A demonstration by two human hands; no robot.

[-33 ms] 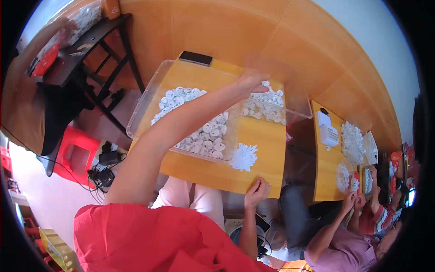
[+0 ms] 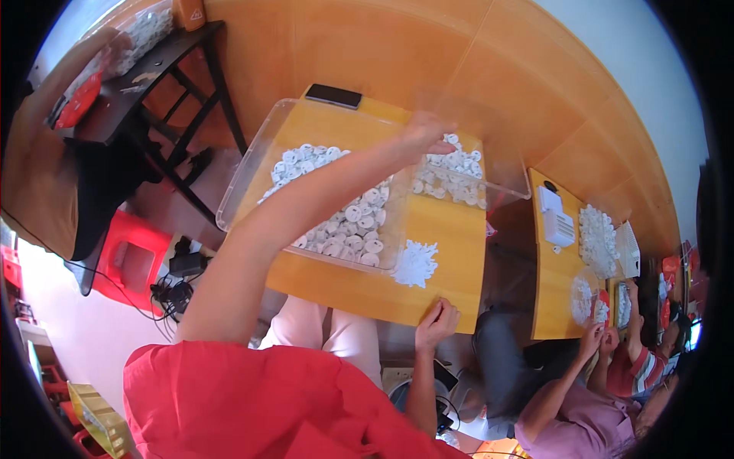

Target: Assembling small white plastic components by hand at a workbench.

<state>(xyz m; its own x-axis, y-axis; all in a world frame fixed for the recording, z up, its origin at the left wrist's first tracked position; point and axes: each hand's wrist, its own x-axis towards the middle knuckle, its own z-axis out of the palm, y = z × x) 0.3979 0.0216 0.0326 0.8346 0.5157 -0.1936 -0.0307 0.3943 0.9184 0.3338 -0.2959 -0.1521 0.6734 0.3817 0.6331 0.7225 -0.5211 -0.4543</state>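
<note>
My left arm stretches across a large clear plastic bin (image 2: 229, 183) of white round plastic pieces (image 2: 355, 222). At its end my left hand (image 2: 424, 136) is over the near left side of a second clear bin (image 2: 508, 189), which also has white round pieces (image 2: 459, 164) in it. Its fingers are stretched out and a little blurred, with a gap to the thumb; I make out nothing in them. My right hand (image 2: 438, 321) is by the table's front edge, thumb and fingers pinched together; what they hold, if anything, is too small to name. Nearby lies a pile of small white parts (image 2: 416, 264).
A dark phone (image 2: 333, 96) lies at the back of the yellow table (image 2: 451, 237). Further right, co-workers handle white pieces at another yellow table (image 2: 550, 306). On the left are a dark table (image 2: 115, 115), another person's arm and a red stool (image 2: 130, 237).
</note>
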